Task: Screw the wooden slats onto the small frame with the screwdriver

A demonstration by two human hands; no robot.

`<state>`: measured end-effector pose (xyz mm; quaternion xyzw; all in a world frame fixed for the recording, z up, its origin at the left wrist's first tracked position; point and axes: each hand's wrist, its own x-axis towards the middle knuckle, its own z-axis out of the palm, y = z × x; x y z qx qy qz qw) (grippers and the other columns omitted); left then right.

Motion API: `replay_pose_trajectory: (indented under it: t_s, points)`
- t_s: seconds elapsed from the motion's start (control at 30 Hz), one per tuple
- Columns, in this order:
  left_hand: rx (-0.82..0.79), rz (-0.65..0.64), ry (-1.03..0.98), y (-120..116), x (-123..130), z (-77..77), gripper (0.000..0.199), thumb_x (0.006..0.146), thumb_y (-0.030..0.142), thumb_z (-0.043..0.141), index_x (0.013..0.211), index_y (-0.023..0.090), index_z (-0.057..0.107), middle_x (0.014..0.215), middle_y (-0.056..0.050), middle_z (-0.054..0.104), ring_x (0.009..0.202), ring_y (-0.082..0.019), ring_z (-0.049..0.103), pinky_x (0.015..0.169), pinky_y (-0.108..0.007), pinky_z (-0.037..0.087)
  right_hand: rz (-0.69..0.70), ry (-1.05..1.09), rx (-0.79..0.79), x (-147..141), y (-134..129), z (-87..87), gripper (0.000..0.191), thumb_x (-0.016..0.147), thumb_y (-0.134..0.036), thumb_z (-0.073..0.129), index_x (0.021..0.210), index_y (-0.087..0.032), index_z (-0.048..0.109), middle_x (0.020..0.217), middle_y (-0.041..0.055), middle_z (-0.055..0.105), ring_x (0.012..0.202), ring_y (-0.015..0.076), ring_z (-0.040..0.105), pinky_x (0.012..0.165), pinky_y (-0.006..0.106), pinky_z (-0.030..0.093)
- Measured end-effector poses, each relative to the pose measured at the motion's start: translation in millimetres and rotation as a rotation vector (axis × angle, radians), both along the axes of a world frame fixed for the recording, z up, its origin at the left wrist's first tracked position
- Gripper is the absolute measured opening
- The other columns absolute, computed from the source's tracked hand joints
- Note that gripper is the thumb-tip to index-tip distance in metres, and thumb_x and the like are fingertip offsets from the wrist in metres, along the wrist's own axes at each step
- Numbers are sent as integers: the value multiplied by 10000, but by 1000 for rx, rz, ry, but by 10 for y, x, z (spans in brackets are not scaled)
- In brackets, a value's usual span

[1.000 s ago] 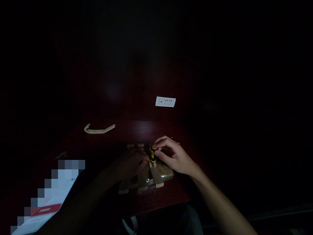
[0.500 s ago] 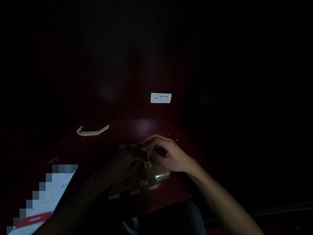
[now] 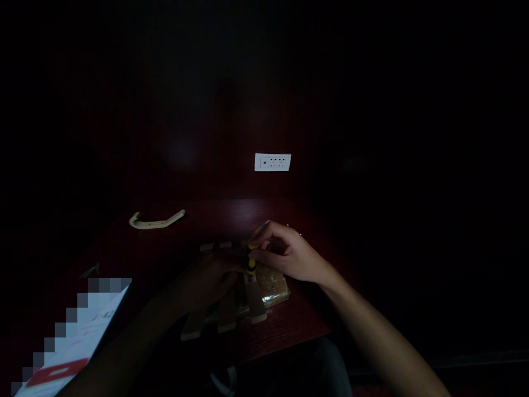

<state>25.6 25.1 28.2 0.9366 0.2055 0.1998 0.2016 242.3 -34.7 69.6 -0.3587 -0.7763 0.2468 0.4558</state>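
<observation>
In the head view my right hand (image 3: 295, 251) is closed round the handle of a yellow and black screwdriver (image 3: 252, 264), which stands nearly upright. Its lower end meets a wooden slat (image 3: 257, 303) at a dark spot, perhaps a screw. My left hand (image 3: 209, 278), in deep shadow, lies over the wooden slats (image 3: 227, 314) and grips them, its fingertips close to the screwdriver. Several slats sit side by side across a flat block wrapped in clear shiny plastic (image 3: 275, 295). How the slats are joined is hidden under my left hand.
A pale curved wooden piece (image 3: 155, 224) lies at the back left of the dark red table (image 3: 285, 339). Small bright bits (image 3: 300, 235) lie beyond my right hand. A white socket plate (image 3: 273, 162) is on the wall. A printed sheet (image 3: 78, 347) is at the left.
My right hand has shifted its grip on the screwdriver, and more of the yellow handle shows. The screwdriver stands straighter. My left hand stays on the slats.
</observation>
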Motion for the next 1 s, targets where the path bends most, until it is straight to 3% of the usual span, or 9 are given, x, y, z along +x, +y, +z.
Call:
replay_pose_trajectory:
  t_s: [0.2,0.4,0.6,0.8,1.0]
  points:
    - [16,-60,-9,16,1,0,430,855,42,495,1099,310,726,1173,16,715,1105,-159,645,1000,-305,487,47,33,-13,-1,-90,15,56,949,-167,531,998,-190,547,1190,97,653,1033,167,636,862,353,527]
    - [14,-64,-34,31,4,-46,406,870,59,486,1105,291,723,1182,-5,710,1113,-166,638,1010,-325,471,-63,-94,77,-4,-102,56,80,914,-247,616,960,-189,587,982,58,658,840,151,620,762,321,533]
    - [46,-48,-46,30,11,-53,350,856,66,515,1038,266,738,1102,-19,727,1053,-180,644,962,-343,477,30,-179,79,-61,-186,145,153,941,-158,532,1072,-189,605,1149,80,663,993,165,636,868,340,528]
    - [60,-60,-43,18,8,-36,323,859,61,503,1009,236,730,1000,-17,741,896,-162,668,829,-315,504,45,-223,77,-107,-242,223,107,932,-178,568,1028,-181,617,1077,71,661,980,164,628,860,325,521]
    - [96,-29,-29,-13,11,23,298,859,74,514,972,224,745,1077,-33,733,1026,-188,645,951,-337,468,-36,-296,103,-107,-188,204,230,941,-224,572,1154,-207,656,1009,64,588,908,165,579,787,313,514]
